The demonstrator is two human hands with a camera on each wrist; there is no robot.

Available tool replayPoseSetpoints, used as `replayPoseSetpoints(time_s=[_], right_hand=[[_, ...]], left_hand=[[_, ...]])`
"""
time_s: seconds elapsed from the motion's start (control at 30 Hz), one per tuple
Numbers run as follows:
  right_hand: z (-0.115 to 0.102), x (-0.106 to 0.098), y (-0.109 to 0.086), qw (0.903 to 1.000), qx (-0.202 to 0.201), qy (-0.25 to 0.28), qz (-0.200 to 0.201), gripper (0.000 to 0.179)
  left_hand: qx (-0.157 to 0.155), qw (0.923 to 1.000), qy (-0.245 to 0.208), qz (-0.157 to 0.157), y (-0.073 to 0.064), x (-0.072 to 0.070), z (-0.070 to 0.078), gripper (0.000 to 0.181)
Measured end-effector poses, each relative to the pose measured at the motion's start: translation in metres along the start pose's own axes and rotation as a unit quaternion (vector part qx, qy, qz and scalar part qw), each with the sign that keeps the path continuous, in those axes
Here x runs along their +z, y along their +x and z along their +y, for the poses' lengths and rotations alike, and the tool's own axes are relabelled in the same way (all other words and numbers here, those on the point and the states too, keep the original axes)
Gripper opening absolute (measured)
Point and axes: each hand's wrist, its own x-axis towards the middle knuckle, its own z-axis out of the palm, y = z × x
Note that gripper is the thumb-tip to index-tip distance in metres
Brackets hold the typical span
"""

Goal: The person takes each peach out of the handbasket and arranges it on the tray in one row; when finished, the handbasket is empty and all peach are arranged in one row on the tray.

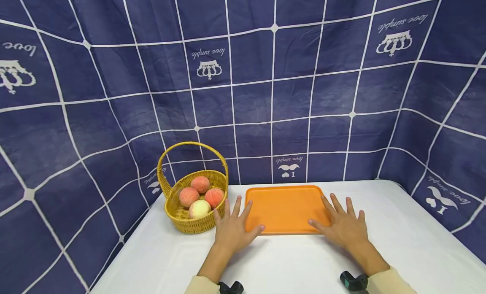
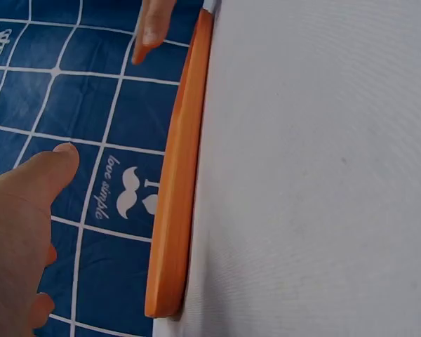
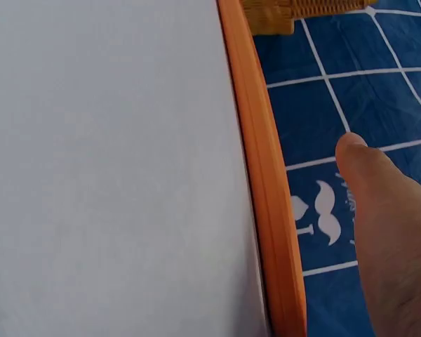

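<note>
A white counter (image 1: 288, 264) carries 2 things. An orange tray (image 1: 284, 207) lies flat on it, between the left hand (image 1: 232, 228) and the right hand (image 1: 343, 226); both hands lie flat with spread fingers at the tray's near corners. Just beyond the left hand, on its outer side, a yellow wicker basket (image 1: 190, 222) stands on the counter beside the tray.

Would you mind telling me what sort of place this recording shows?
Probably a staged recording booth, not a real kitchen: a navy printed cloth backdrop wraps a white-covered table holding only a yellow wicker basket and an empty orange plastic tray.
</note>
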Motion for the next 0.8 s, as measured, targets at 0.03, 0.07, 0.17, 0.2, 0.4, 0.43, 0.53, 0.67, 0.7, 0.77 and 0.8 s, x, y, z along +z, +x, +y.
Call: replayPoseSetpoints(time_s=[0.03,0.07,0.17,0.2,0.4,0.43,0.53,0.67,0.7,0.77,0.8], right_hand=[[0.002,0.0,0.001,1.0,-0.002,0.004,-0.005,0.1],[0.004,0.0,0.001,0.9999,-0.006,0.011,-0.01,0.098],[0.013,-0.001,0.004,0.998,-0.043,0.04,-0.024,0.091],[0.017,-0.002,0.005,0.9963,-0.062,0.053,-0.028,0.088],[0.043,-0.005,0.012,0.9814,-0.133,0.115,-0.078,0.081],[0.048,-0.004,0.012,0.9802,-0.133,0.118,-0.086,0.081],[0.062,-0.004,0.013,0.9776,-0.137,0.121,-0.105,0.081],[0.075,-0.003,0.014,0.9733,-0.16,0.122,-0.111,0.077],[0.077,-0.003,0.014,0.9719,-0.166,0.123,-0.113,0.076],[0.081,-0.003,0.014,0.9689,-0.177,0.129,-0.116,0.074],[0.083,-0.002,0.014,0.9675,-0.179,0.133,-0.119,0.073]], left_hand=[[0.002,1.0,-0.003,0.002,0.0,-0.001,0.0,0.084],[0.004,1.0,-0.008,0.005,0.0,-0.002,0.0,0.084],[0.013,0.9994,-0.03,0.011,0.0,-0.009,-0.001,0.083],[0.017,0.999,-0.04,0.014,0.0,-0.013,-0.002,0.083],[0.031,0.9945,-0.098,0.015,-0.002,-0.042,-0.015,0.084],[0.032,0.9936,-0.108,0.012,-0.003,-0.048,-0.018,0.085],[0.033,0.9917,-0.124,0.003,-0.005,-0.066,-0.031,0.084],[0.031,0.9915,-0.126,-0.008,-0.009,-0.083,-0.052,0.086],[0.029,0.9916,-0.126,-0.009,-0.01,-0.085,-0.058,0.086],[0.025,0.9918,-0.125,-0.01,-0.013,-0.088,-0.068,0.087],[0.021,0.9916,-0.127,-0.01,-0.014,-0.088,-0.073,0.087]])
